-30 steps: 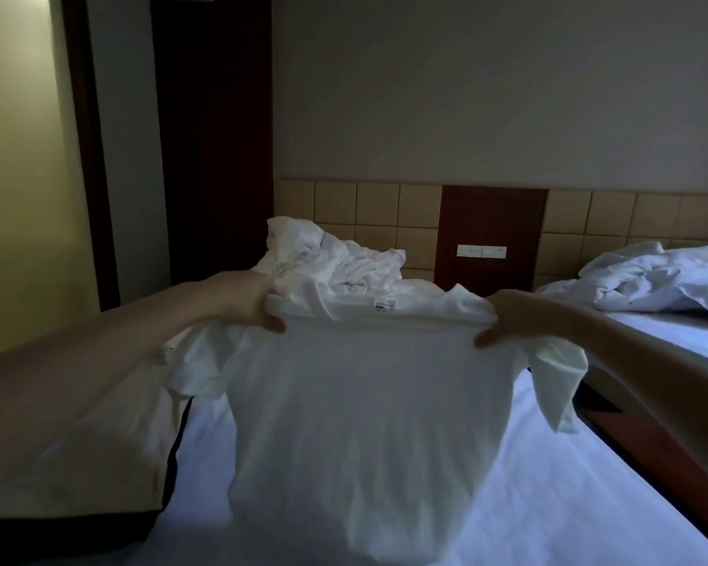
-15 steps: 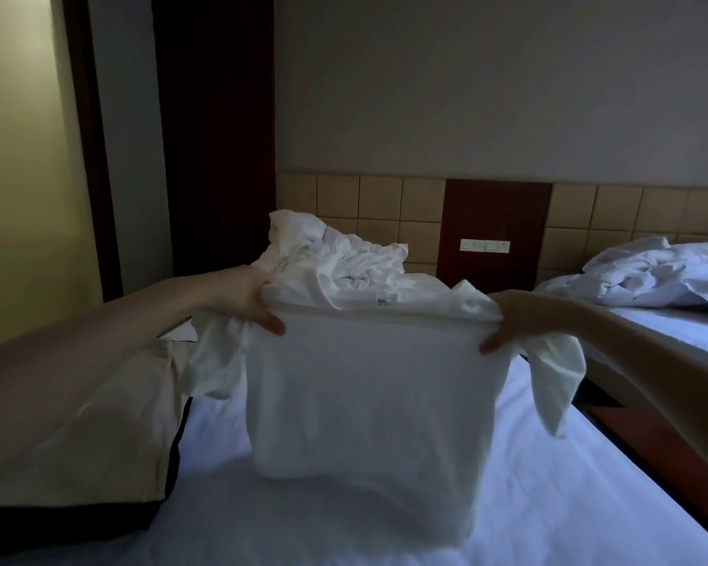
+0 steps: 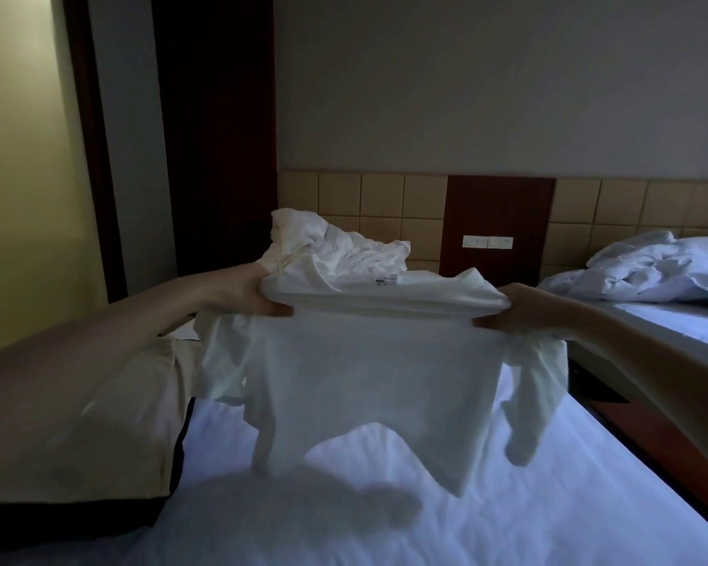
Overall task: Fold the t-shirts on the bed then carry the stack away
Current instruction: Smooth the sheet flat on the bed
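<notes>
A white t-shirt (image 3: 377, 386) hangs in the air above the bed (image 3: 446, 520), stretched flat between my hands, its hem clear of the sheet. My left hand (image 3: 246, 296) grips its left shoulder and my right hand (image 3: 524, 310) grips its right shoulder. Both sleeves dangle down at the sides. A small label shows at the collar. Behind it, near the headboard, lies a crumpled heap of white t-shirts (image 3: 336, 247).
A beige pillow with a dark edge (image 3: 99, 439) lies on the bed's left side. A second bed with a rumpled white duvet (image 3: 663, 267) stands to the right across a narrow gap. A tiled headboard (image 3: 385, 202) and dark doorway (image 3: 217, 128) are behind.
Both hands have lifted the t-shirt higher, so its hem has come up off the sheet and now hangs free. The grip on the shoulders is unchanged.
</notes>
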`<state>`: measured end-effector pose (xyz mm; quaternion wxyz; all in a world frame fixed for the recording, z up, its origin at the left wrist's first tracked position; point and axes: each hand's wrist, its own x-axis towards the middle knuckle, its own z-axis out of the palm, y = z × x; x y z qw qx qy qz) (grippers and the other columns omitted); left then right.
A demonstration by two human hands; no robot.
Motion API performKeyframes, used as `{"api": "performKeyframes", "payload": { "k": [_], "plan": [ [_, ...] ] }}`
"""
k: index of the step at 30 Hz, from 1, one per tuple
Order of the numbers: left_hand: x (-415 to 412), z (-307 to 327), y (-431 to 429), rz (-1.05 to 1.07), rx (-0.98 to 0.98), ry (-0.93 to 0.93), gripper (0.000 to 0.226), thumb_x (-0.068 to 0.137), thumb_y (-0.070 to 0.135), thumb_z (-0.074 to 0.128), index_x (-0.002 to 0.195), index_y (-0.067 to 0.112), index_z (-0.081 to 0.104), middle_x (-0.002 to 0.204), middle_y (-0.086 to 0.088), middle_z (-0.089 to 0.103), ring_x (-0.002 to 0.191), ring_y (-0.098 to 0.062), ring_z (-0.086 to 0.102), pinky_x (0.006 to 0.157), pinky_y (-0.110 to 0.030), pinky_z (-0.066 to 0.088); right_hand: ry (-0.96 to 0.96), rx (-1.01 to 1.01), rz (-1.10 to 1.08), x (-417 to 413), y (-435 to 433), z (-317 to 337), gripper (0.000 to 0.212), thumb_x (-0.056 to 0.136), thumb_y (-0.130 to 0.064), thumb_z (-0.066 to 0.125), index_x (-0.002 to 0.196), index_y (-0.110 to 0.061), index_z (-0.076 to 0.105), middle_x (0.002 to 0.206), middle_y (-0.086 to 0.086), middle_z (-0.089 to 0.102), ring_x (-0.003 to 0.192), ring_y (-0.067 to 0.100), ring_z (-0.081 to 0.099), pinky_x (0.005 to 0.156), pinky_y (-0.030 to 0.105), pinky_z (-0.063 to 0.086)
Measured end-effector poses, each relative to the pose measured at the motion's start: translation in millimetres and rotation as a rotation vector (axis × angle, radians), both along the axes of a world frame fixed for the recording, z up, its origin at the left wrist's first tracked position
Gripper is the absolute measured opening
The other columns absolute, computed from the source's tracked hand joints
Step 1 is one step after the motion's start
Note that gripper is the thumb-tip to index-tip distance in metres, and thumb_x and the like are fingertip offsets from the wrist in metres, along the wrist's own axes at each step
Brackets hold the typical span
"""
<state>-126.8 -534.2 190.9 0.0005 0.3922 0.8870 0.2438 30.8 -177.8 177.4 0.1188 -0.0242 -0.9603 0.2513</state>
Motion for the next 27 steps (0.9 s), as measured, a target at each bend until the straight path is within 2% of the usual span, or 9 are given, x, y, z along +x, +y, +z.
{"api": "performKeyframes", "payload": {
  "k": [3, 5, 8, 11, 13, 15, 22, 24, 27],
  "plan": [
    [8.1, 0.9, -2.9, -0.013, -0.22, -0.138, 0.03, 0.054, 0.056, 0.08, 0.07, 0.034, 0.068, 0.072, 0.017, 0.07, 0.068, 0.002, 0.066, 0.062, -0.012, 0.046, -0.186, 0.158, -0.021, 0.8, 3.1, -2.9, 0.025, 0.075, -0.029, 0.077, 0.092, -0.025, 0.059, 0.095, -0.003, 0.066, 0.081, 0.01, 0.063, 0.064, 0.013, 0.047],
    [1.9, -7.7, -1.0, -0.003, -0.359, -0.149, 0.028, 0.058, 0.051, 0.083, 0.072, 0.031, 0.07, 0.074, 0.016, 0.071, 0.07, 0.0, 0.066, 0.065, -0.017, 0.05, -0.31, 0.277, -0.054, -4.5, 4.6, -11.2, 0.048, 0.072, -0.035, 0.079, 0.111, -0.025, 0.053, 0.106, -0.005, 0.06, 0.094, 0.013, 0.059, 0.078, 0.02, 0.046],
    [-16.2, -26.4, 5.8, 0.031, -0.399, -0.126, 0.033, 0.069, 0.038, 0.082, 0.093, 0.018, 0.071, 0.094, 0.004, 0.071, 0.089, -0.013, 0.068, 0.08, -0.026, 0.054, -0.281, 0.249, -0.047, -19.3, 9.3, -29.5, 0.052, 0.073, -0.026, 0.079, 0.119, -0.014, 0.056, 0.11, -0.001, 0.059, 0.097, 0.015, 0.056, 0.083, 0.022, 0.043],
    [-34.3, -42.5, 18.1, 0.06, -0.334, -0.096, 0.025, 0.074, 0.029, 0.08, 0.09, 0.015, 0.067, 0.09, 0.001, 0.067, 0.084, -0.014, 0.064, 0.07, -0.016, 0.048, -0.134, 0.193, -0.068, -42.4, 17.6, -45.7, 0.048, 0.074, -0.019, 0.078, 0.118, -0.011, 0.06, 0.109, 0.004, 0.063, 0.1, 0.019, 0.058, 0.082, 0.026, 0.042],
    [-49.4, -44.4, 29.5, 0.094, -0.306, 0.01, 0.02, 0.076, 0.028, 0.078, 0.076, 0.022, 0.059, 0.081, 0.003, 0.061, 0.078, -0.014, 0.057, 0.059, -0.014, 0.041, -0.038, 0.276, -0.126, -67.3, 25.6, -49.7, 0.049, 0.075, -0.025, 0.077, 0.119, -0.013, 0.06, 0.114, 0.007, 0.063, 0.108, 0.025, 0.057, 0.088, 0.032, 0.044],
    [-70.8, -37.6, 44.4, 0.204, -0.286, 0.231, 0.025, 0.078, 0.032, 0.074, 0.072, 0.027, 0.05, 0.082, 0.003, 0.057, 0.081, -0.016, 0.056, 0.064, -0.023, 0.042, 0.038, 0.401, -0.235, -96.6, 32.4, -42.0, 0.049, 0.079, -0.035, 0.071, 0.123, -0.019, 0.055, 0.117, 0.005, 0.062, 0.109, 0.027, 0.057, 0.087, 0.037, 0.046],
    [-162.5, 1.1, 87.5, 0.524, 0.146, 0.779, 0.023, 0.089, 0.031, 0.058, 0.095, 0.009, 0.057, 0.087, -0.011, 0.063, 0.079, -0.031, 0.06, 0.066, -0.039, 0.049, 0.504, 0.582, -0.378, -195.0, 52.7, 21.7, 0.042, 0.085, -0.035, 0.064, 0.117, -0.01, 0.051, 0.104, 0.012, 0.065, 0.096, 0.031, 0.061, 0.073, 0.035, 0.037],
    [-176.0, -22.6, 94.9, 0.498, 0.139, 0.793, 0.023, 0.089, 0.027, 0.058, 0.104, 0.009, 0.06, 0.092, -0.012, 0.065, 0.082, -0.032, 0.061, 0.068, -0.04, 0.05, 0.456, 0.615, -0.383, -210.1, 61.7, 5.1, 0.044, 0.084, -0.038, 0.065, 0.117, -0.011, 0.051, 0.107, 0.012, 0.065, 0.1, 0.031, 0.059, 0.079, 0.037, 0.038],
    [-186.2, -96.5, 93.5, 0.416, -0.063, 0.579, 0.036, 0.086, 0.034, 0.064, 0.117, 0.017, 0.058, 0.112, -0.006, 0.063, 0.103, -0.028, 0.06, 0.08, -0.036, 0.047, 0.123, 0.693, -0.333, -219.1, 72.5, -63.1, 0.061, 0.083, -0.049, 0.061, 0.134, -0.02, 0.042, 0.126, 0.005, 0.057, 0.117, 0.025, 0.053, 0.096, 0.04, 0.037]
  ]
}}
